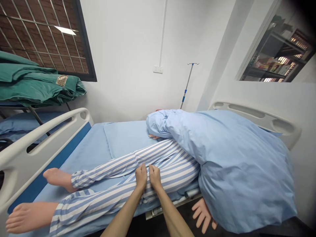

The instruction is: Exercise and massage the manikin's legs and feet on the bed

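Note:
Both hands are closed into fists, side by side with a narrow gap, in front of the striped trousers on a lifelike figure's legs. My left hand (141,176) is curled with its thumb on top, and nothing shows in it. Similarly folded, my right hand (154,177) shows no object. Whether either fist touches the blue-and-white striped trousers (118,189) cannot be made out. Two bare feet (32,215) stick out at the left. A light blue quilt (237,158) is heaped over the upper body, and one of the figure's hands (202,214) hangs below it over the bed's side.
The bed has a blue sheet (128,131), a pale footboard (49,131) at left and a headboard (256,113) at right. A drip stand (188,82) rises behind. Folded green bedding (37,85) lies near the barred window. A metal side rail (170,205) runs along the near edge.

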Available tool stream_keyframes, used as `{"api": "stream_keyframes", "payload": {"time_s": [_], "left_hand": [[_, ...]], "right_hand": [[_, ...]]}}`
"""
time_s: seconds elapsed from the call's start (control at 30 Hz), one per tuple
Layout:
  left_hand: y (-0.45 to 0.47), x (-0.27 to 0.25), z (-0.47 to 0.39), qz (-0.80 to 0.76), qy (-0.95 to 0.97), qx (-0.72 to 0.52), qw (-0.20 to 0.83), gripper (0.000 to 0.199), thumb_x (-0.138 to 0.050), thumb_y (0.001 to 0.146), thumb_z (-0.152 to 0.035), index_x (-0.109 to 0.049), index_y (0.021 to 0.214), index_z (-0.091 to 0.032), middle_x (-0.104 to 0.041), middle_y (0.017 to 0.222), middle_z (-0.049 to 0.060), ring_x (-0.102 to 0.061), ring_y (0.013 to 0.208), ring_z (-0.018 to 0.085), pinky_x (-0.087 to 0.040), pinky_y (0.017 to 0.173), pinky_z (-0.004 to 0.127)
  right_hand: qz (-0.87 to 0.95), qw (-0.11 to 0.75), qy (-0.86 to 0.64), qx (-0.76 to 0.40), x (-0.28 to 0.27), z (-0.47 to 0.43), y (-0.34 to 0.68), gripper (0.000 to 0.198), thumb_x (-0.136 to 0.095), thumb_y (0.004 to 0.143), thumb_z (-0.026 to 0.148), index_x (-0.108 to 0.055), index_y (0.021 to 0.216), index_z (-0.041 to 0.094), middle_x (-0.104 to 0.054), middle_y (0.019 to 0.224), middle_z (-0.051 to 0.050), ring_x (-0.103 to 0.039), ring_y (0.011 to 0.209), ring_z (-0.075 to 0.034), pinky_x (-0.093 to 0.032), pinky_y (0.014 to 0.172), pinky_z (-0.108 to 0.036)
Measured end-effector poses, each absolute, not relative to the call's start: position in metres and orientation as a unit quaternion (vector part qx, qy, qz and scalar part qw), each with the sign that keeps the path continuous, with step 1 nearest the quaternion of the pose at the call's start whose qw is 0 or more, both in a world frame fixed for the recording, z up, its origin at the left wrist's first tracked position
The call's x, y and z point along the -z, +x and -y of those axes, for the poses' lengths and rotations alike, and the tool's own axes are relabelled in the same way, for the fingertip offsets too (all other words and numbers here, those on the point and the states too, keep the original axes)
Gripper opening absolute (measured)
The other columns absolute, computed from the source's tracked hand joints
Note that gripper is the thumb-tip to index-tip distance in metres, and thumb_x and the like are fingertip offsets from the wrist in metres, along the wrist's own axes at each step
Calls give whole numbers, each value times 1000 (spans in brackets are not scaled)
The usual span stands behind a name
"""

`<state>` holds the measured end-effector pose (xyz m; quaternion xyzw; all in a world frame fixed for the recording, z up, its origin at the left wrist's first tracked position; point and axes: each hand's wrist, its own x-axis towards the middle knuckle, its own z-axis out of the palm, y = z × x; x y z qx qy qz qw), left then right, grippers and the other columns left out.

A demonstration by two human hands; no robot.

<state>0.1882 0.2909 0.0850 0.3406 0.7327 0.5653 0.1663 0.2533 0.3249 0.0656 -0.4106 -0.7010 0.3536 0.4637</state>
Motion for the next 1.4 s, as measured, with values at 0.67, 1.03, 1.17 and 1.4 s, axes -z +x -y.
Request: {"api": "stream_keyframes", "payload": {"time_s": [0.67, 1.03, 1.17, 1.4], "left_hand": [[201, -66, -289, -751, 386, -514, 150, 45, -24, 80, -41, -51, 53, -18, -58, 57, 4, -48, 55, 13, -29, 55, 24], [209, -78, -306, -678, 256, -657, 207, 40, -29, 77, -41, -30, 43, -20, -32, 38, -5, -32, 40, 9, -28, 45, 22], [217, -75, -302, -722, 315, -594, 164, 40, -30, 77, -39, -40, 45, -18, -47, 44, 0, -40, 46, 11, -28, 48, 23], [218, -72, -298, -747, 384, -521, 154, 44, -23, 81, -40, -46, 51, -18, -55, 53, 3, -45, 53, 12, -27, 53, 23]], "right_hand": [[721, 452, -377, -365, -75, -329, 257, 36, -33, 79, 32, -41, 47, 17, -43, 45, 2, -36, 47, -9, -24, 47, -22], [690, 473, -388, -387, -66, -335, 261, 36, -32, 78, 31, -37, 45, 17, -36, 44, 4, -33, 46, -9, -23, 46, -21], [674, 476, -390, -409, -64, -336, 262, 34, -33, 78, 31, -34, 47, 18, -37, 45, 4, -34, 47, -9, -24, 46, -21], [691, 454, -382, -414, -91, -339, 268, 34, -33, 78, 32, -32, 47, 17, -34, 45, 4, -31, 46, -8, -23, 45, -21]]}}
